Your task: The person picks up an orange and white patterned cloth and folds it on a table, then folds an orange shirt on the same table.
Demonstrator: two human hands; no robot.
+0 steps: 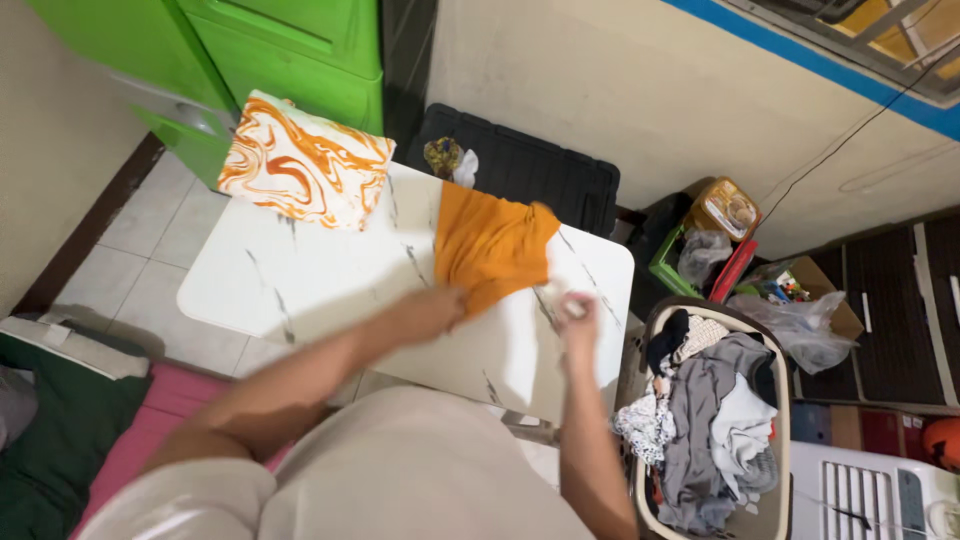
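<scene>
— Where's the orange cloth (492, 243)?

— Near the worktop's (300, 285) far right corner. The left hand (437, 310) pinches its near edge; the right hand (577, 318) is closed, though I cannot tell on what.

— Advice?

— I'd pull it flat before creasing, clear of the marbled folded piece (302, 160) at the far left corner.

Bright even indoor light, soft shadows, blurred moving forearms, wide-angle bending at edges
</scene>
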